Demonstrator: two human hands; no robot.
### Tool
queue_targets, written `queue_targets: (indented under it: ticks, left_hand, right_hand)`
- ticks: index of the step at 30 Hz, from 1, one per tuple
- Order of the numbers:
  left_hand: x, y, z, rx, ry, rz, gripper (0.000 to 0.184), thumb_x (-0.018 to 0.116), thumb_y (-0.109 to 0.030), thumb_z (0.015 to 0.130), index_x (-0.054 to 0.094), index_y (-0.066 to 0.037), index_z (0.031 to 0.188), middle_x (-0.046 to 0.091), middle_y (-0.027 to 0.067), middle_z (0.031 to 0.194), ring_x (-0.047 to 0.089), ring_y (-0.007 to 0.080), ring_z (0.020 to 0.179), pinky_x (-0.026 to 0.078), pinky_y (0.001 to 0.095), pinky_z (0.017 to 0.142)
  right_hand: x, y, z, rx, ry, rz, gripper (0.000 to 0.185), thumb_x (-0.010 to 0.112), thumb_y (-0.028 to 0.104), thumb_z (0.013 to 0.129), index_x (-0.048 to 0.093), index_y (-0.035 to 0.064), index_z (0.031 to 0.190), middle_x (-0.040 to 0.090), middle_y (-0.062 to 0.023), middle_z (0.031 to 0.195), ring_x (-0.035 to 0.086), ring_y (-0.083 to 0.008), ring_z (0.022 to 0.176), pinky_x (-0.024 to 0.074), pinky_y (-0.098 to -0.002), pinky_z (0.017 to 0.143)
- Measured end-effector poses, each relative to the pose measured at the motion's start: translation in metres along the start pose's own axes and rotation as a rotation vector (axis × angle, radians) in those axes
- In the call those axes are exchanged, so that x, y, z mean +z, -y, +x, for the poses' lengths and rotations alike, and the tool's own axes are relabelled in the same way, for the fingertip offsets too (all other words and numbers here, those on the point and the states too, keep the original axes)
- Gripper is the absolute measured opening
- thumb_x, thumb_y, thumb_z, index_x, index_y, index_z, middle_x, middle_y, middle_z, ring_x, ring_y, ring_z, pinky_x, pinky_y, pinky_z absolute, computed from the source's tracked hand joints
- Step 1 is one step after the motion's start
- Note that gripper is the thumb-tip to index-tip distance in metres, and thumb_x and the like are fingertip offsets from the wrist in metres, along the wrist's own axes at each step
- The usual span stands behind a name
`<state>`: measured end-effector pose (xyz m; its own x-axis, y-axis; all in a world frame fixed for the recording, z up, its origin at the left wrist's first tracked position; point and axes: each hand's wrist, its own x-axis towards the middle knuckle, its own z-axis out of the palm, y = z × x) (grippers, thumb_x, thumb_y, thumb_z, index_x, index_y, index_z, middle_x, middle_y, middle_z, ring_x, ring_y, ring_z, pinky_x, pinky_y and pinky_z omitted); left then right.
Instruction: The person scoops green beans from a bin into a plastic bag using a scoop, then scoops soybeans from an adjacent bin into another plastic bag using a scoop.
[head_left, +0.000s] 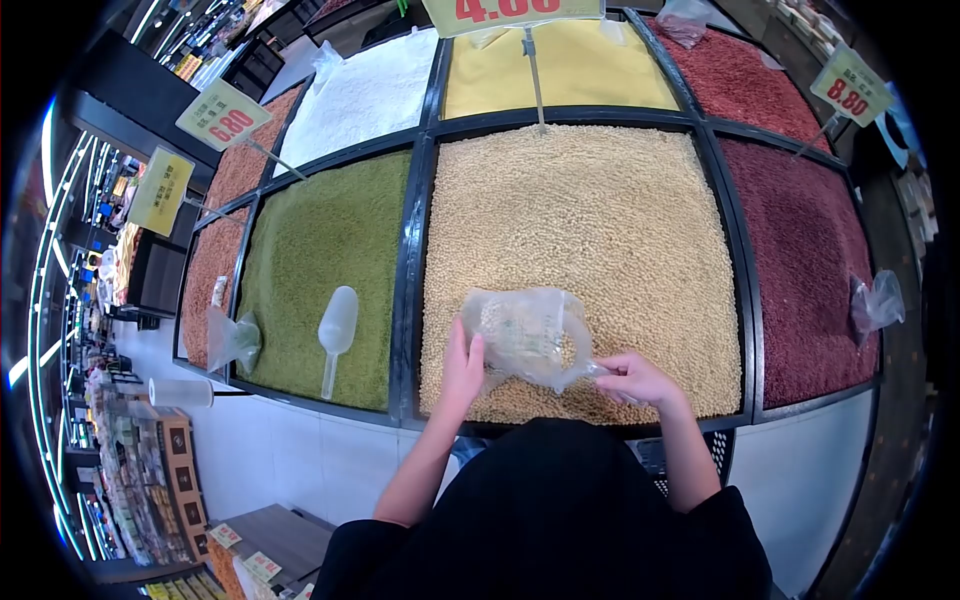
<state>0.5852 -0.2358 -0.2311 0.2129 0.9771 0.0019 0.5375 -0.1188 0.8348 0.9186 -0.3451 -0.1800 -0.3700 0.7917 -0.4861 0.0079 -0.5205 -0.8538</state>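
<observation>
Over the front part of the bin of pale beans (580, 220) is a clear plastic bag (525, 330), partly spread out, with beans showing through it. My left hand (462, 362) is closed on the bag's left side. At the lower right, my right hand (636, 381) has its fingers closed around something at the bag's right corner; a bit of clear plastic shows there, but the rest of what it holds is too small to make out.
Green beans (310, 260) with a white scoop (338, 325) lie in the bin to the left, dark red beans (805, 250) to the right. Black dividers (408, 250) separate the bins. Price signs (222, 115) rise on stems. A plastic roll (180, 392) sits at the left.
</observation>
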Motion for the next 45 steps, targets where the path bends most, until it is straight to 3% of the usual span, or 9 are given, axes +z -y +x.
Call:
queue_targets:
  ticks: [5,7,14,19,24,39,45]
  left_hand:
    - [-0.002,-0.011,-0.005,0.019,0.013,-0.011,0.057,0.042,-0.022,0.107,0.03,0.012,0.151,0.038,0.0293,0.155,0.035,0.0382,0.147,0.025,0.0397,0.122]
    - [0.0,-0.008,-0.005,-0.002,-0.011,-0.027,0.062,0.047,-0.027,0.105,0.032,0.013,0.15,0.036,0.0333,0.154,0.034,0.0434,0.146,0.025,0.043,0.122]
    - [0.003,-0.021,-0.011,-0.053,-0.003,0.073,0.064,0.048,-0.03,0.105,0.032,0.012,0.15,0.032,0.0343,0.156,0.029,0.0451,0.148,0.022,0.0459,0.123]
    - [0.005,-0.027,-0.017,0.026,0.014,0.178,0.066,0.048,-0.031,0.105,0.028,0.011,0.152,0.025,0.0367,0.158,0.024,0.049,0.149,0.019,0.0488,0.123]
    - [0.009,-0.017,-0.019,0.025,0.039,0.151,0.065,0.048,-0.03,0.106,0.029,0.012,0.151,0.027,0.0356,0.158,0.025,0.0471,0.149,0.02,0.0472,0.124]
    - [-0.001,-0.01,-0.013,-0.069,0.088,-0.038,0.058,0.045,-0.027,0.107,0.037,0.012,0.148,0.041,0.0305,0.153,0.037,0.0394,0.146,0.027,0.0401,0.121]
    - [0.008,0.021,-0.008,-0.078,0.075,-0.192,0.057,0.043,-0.028,0.108,0.037,0.012,0.149,0.042,0.0289,0.153,0.038,0.0369,0.146,0.027,0.0379,0.121]
  right_hand:
    - [-0.01,-0.014,-0.028,-0.095,-0.036,0.102,0.032,0.067,0.012,0.096,0.067,-0.0005,0.126,0.064,-0.0006,0.074,0.055,-0.0061,0.058,0.0449,-0.023,0.052]
    - [-0.013,-0.011,-0.048,-0.081,-0.071,0.088,0.033,0.066,0.011,0.096,0.067,-0.0003,0.127,0.063,-0.0004,0.076,0.055,-0.006,0.058,0.0451,-0.0225,0.052]
    - [-0.026,-0.015,-0.112,-0.024,-0.174,0.12,0.032,0.065,0.01,0.097,0.066,-0.0011,0.127,0.062,0.0001,0.077,0.055,-0.0057,0.057,0.0453,-0.0213,0.053]
    - [-0.028,-0.019,-0.137,-0.053,-0.456,0.203,0.035,0.064,0.013,0.098,0.065,-0.0008,0.13,0.063,0.0002,0.079,0.054,-0.0053,0.056,0.0426,-0.0204,0.051]
    - [-0.03,-0.009,-0.122,-0.131,-0.64,0.21,0.015,0.061,0.014,0.099,0.067,0.0004,0.102,0.061,0.0016,0.075,0.054,-0.0045,0.053,0.0404,-0.0205,0.046]
    - [-0.028,0.017,-0.018,-0.274,-0.878,0.12,0.02,0.066,0.016,0.097,0.07,-0.0015,0.104,0.063,-0.0004,0.073,0.052,-0.0046,0.053,0.0402,-0.0221,0.047]
    - [-0.032,0.015,-0.002,-0.306,-0.94,-0.078,0.018,0.071,0.014,0.092,0.071,-0.0021,0.101,0.063,-0.0016,0.069,0.055,-0.0071,0.056,0.0429,-0.0254,0.051]
